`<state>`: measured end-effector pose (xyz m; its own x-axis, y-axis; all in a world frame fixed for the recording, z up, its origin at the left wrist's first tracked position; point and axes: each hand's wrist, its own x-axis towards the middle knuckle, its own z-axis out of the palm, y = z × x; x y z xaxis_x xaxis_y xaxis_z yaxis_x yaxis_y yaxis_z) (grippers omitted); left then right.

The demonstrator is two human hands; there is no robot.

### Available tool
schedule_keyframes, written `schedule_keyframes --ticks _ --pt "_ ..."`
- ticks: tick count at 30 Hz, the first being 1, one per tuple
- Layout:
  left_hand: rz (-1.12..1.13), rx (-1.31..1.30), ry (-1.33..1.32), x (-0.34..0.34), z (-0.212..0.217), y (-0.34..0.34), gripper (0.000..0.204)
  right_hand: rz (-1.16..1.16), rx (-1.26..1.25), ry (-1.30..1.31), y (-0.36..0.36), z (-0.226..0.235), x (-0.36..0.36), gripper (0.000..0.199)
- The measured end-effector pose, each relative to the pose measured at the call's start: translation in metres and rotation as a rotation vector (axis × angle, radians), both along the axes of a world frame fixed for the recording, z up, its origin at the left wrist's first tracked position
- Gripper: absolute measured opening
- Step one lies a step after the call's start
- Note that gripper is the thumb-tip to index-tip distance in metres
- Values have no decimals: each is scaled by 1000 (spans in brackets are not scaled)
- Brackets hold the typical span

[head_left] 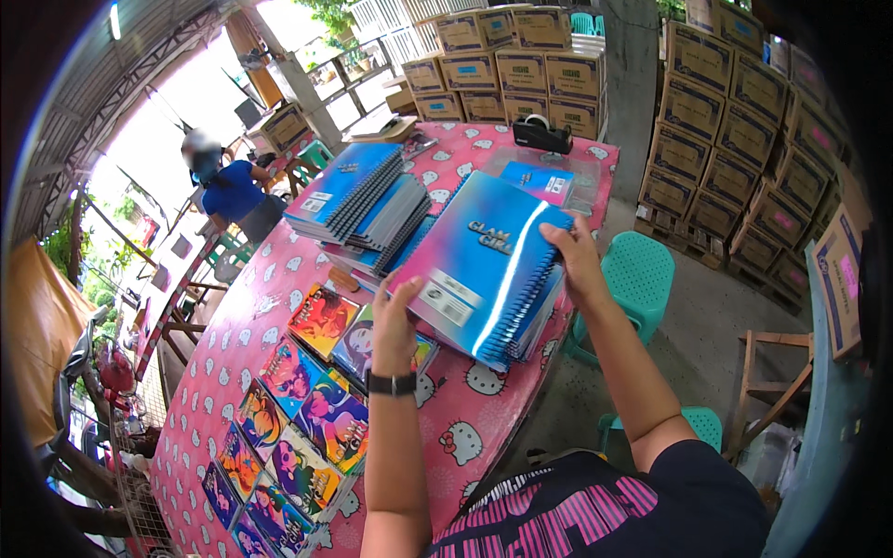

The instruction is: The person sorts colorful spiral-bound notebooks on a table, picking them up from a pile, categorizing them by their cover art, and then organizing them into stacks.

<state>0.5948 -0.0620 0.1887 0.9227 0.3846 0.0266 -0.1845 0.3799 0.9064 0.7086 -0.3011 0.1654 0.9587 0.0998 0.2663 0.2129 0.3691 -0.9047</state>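
Both my hands grip a blue-and-pink spiral notebook [470, 256] by opposite sides, its coil running down the right. My left hand [397, 325] is closed on the near left edge, beside a white barcode label. At the upper right corner, by the coil, my right hand [577, 253] is closed too. More notebooks show beneath it; how many I hold cannot be told. Left of it stands a pile of similar spiral notebooks [349, 191], coils facing right. Nearer me lie rows of small notebooks with bright illustrated covers [302, 414].
A pink patterned cloth covers the table [456, 437]. At its far end are a black tape dispenser [542, 135] and a clear plastic sheet [584, 177]. Green stools [637, 274] stand right. Cardboard boxes [507, 70] are stacked behind. A person in blue [237, 191] is at far left.
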Motion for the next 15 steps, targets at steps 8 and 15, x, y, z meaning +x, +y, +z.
schedule_keyframes --ticks 8,15 --pt "92 11 168 29 -51 2 23 -143 -130 -62 -10 -77 35 44" --pt "149 -110 108 28 -51 -17 23 -209 33 -54 12 -98 71 48"
